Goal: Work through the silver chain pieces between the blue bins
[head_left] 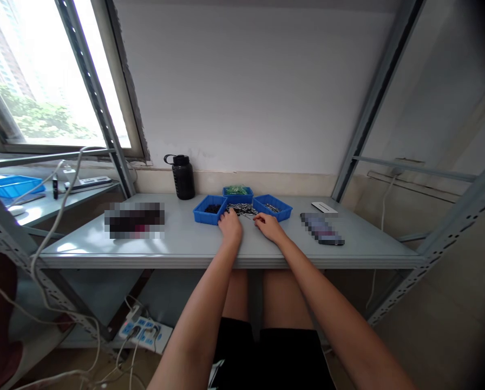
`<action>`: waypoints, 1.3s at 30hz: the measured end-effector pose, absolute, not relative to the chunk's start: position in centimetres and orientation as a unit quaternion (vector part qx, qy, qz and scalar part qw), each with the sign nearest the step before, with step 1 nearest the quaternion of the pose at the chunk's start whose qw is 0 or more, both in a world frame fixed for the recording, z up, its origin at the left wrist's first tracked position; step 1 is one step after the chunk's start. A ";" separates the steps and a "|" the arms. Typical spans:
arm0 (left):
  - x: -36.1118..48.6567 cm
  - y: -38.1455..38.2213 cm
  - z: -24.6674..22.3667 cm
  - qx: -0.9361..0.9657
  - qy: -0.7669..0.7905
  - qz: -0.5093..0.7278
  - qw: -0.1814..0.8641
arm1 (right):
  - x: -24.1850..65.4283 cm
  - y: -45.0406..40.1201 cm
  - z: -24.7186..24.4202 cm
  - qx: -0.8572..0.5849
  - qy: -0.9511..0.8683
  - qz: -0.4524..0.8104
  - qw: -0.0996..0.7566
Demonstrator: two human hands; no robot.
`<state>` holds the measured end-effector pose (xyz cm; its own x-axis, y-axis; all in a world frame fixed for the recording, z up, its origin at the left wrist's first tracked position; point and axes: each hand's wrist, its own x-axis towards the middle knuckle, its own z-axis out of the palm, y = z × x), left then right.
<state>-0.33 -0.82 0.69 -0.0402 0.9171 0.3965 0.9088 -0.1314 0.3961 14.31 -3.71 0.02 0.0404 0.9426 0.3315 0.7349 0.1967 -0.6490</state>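
Daylight from the window (pixel 27 65) at upper left reaches your desk (pixel 194 238). Left of centre stands a bottle (pixel 183 181); mid-frame come the left tray (pixel 205 218), your left hand (pixel 229 225), fingers bent at the loose pile (pixel 242 209), the rear tray (pixel 238 199), your right hand (pixel 268 226), fingers narrowed, and the right tray (pixel 285 213). Whether either grips anything isn't clear. Pile and trays all hold pieces; how much is finished doesn't show. Bottle markings are unreadable.

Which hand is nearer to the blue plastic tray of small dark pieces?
Left. The left hand is by the near right corner of that blue tray; whether they touch is unclear. The right hand is farther right, in front of the rightmost blue plastic tray.
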 end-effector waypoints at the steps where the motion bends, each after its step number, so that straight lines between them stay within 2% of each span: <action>1: -0.4 -0.7 0.7 0.694 0.655 0.299 0.012 | 14.3 -3.7 0.0 -0.618 -0.678 0.141 0.373; 18: 0.1 1.6 -0.5 0.808 0.430 0.385 0.120 | 14.8 -2.9 -0.7 -0.600 -0.642 0.167 0.447; 31: 0.1 1.2 -0.2 0.823 0.376 0.398 0.147 | 14.8 -2.9 -0.6 -0.597 -0.646 0.179 0.440; 39: 0.1 1.3 -0.2 0.811 0.414 0.392 0.132 | 14.7 -3.0 -0.5 -0.601 -0.640 0.188 0.441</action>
